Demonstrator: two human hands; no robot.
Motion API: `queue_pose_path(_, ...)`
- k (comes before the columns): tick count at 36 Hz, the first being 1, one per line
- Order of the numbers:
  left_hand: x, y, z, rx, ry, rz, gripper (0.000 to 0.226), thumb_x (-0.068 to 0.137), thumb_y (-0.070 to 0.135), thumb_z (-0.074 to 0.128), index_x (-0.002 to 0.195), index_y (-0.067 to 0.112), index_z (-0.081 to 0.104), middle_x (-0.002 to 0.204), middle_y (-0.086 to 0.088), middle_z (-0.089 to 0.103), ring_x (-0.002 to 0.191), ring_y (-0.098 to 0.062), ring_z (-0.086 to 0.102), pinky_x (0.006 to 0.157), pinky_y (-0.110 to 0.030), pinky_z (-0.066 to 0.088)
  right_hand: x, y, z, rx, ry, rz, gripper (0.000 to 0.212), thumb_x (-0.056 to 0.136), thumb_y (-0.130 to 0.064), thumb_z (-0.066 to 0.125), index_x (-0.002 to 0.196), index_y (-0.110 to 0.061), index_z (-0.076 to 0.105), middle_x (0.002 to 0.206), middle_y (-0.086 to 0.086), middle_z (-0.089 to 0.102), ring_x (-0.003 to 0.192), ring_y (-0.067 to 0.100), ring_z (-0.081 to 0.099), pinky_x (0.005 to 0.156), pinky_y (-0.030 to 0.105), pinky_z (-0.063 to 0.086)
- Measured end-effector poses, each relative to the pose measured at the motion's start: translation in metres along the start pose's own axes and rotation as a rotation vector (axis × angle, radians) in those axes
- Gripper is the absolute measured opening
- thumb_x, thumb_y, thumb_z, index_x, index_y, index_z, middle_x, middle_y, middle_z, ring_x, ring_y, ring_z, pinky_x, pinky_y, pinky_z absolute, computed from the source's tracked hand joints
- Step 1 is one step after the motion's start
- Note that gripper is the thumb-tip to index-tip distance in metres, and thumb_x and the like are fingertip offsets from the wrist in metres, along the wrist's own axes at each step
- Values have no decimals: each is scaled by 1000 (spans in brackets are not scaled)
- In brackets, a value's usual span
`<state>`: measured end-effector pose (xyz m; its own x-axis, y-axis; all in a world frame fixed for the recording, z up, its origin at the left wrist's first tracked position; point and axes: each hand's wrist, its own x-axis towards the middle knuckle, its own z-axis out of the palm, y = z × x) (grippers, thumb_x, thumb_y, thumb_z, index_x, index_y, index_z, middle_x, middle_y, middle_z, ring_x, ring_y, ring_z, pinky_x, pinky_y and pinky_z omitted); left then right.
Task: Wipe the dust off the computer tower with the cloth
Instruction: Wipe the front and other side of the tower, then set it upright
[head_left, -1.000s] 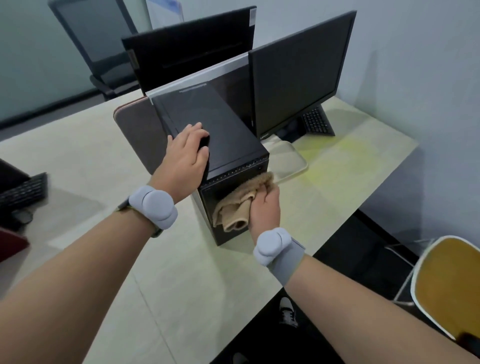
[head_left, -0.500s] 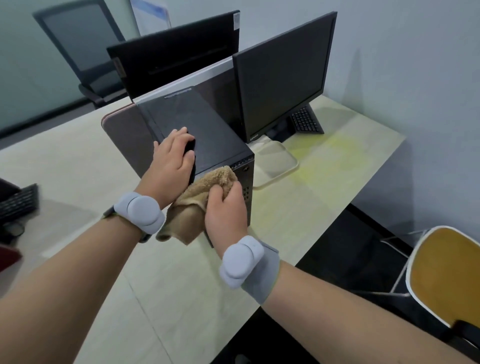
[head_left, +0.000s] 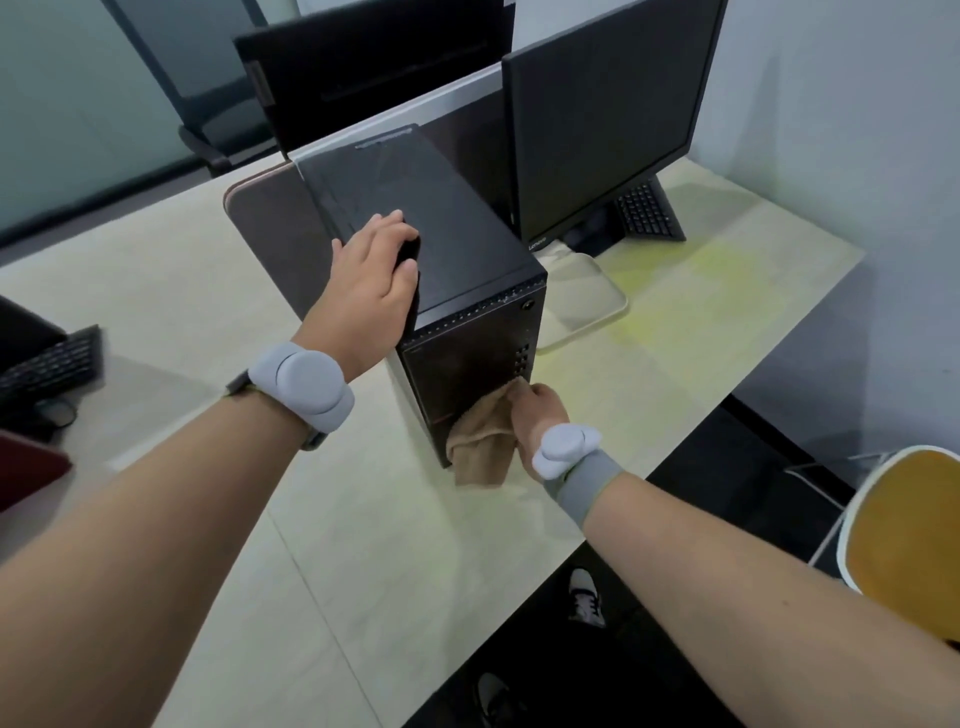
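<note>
A black computer tower (head_left: 457, 249) stands upright on the pale desk (head_left: 363, 545). My left hand (head_left: 374, 286) lies on the tower's top near its left front edge, fingers curled over that edge. My right hand (head_left: 535, 415) grips a tan cloth (head_left: 480, 447) and presses it against the lower part of the tower's front panel. The cloth hangs down to the desk, hiding the panel's bottom right corner.
A black monitor (head_left: 602, 114) stands right behind the tower, with a keyboard (head_left: 644, 208) leaning behind its base. A second monitor (head_left: 374, 67) and an office chair sit further back. Another keyboard (head_left: 47, 364) lies at the left. A yellow chair (head_left: 904, 530) stands at the right.
My right hand carried the cloth from the tower's top front edge down to the lower front panel. My left hand stayed on the top.
</note>
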<state>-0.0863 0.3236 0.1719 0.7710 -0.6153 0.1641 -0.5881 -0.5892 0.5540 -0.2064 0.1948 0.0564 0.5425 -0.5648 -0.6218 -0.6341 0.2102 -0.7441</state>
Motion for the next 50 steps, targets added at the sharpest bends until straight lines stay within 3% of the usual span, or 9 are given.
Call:
queue_pose_path(5,0,-1,-1,-6,1,6,37,106,22,28,141,17,40,162,-2,25,153,-18,8,121,-41,-9,-29,-16,-8,153,39,-86,28,88,-31,49,91,-5,58,102,21,68,92,35,62,88,51,50)
queue_pose_path(9,0,-1,1,-30,18,0,36,106,21,31,140,16,42,162,-2,26,153,-17,9,121,-41,-9,-58,-39,-12,230,63,-361,21,74,-38,51,71,-17,48,64,-5,50,64,19,46,62,35,39)
queue_pose_path(14,-1,2,0,-23,21,-1,37,105,21,31,140,15,42,161,-3,26,152,-19,10,122,-43,-8,-58,-34,-15,140,108,-483,13,92,-29,55,100,-21,50,91,-7,60,77,4,58,58,9,39)
queue_pose_path(19,-2,1,1,-12,30,7,37,106,21,30,140,15,42,161,-3,26,153,-19,10,122,-43,-7,-22,-15,-15,163,204,-288,24,95,0,40,82,-20,45,80,-2,51,89,30,53,73,25,37)
queue_pose_path(25,0,-2,3,-14,41,5,36,106,21,29,140,17,42,161,-2,27,152,-18,10,121,-41,-7,11,12,4,-157,-61,16,35,104,-12,31,132,0,49,142,20,50,126,34,50,105,38,37)
queue_pose_path(34,-3,1,2,-36,39,1,36,106,19,31,139,14,44,161,-2,28,152,-18,11,122,-43,-6,-28,-8,24,96,-123,133,22,96,-21,48,110,-7,57,118,22,64,109,42,61,101,57,48)
queue_pose_path(43,-2,1,0,-36,17,-2,36,106,21,31,140,15,43,162,-2,26,152,-18,10,121,-43,-6,-66,-56,3,251,-134,-71,27,67,-24,54,91,-11,55,97,21,61,100,42,64,82,50,52)
queue_pose_path(47,-2,4,-1,-27,-18,-30,37,106,20,32,141,14,42,163,-2,24,153,-18,9,121,-42,-7,-82,-79,-13,386,-200,-122,6,81,-13,56,81,-7,58,86,17,59,85,30,60,72,42,46)
queue_pose_path(50,-1,10,-8,-21,-34,-50,37,106,21,35,141,13,42,163,-3,24,153,-19,10,121,-43,-6,-92,-97,-38,493,-299,-143,16,87,-10,56,97,-2,65,100,20,68,95,33,67,77,40,53)
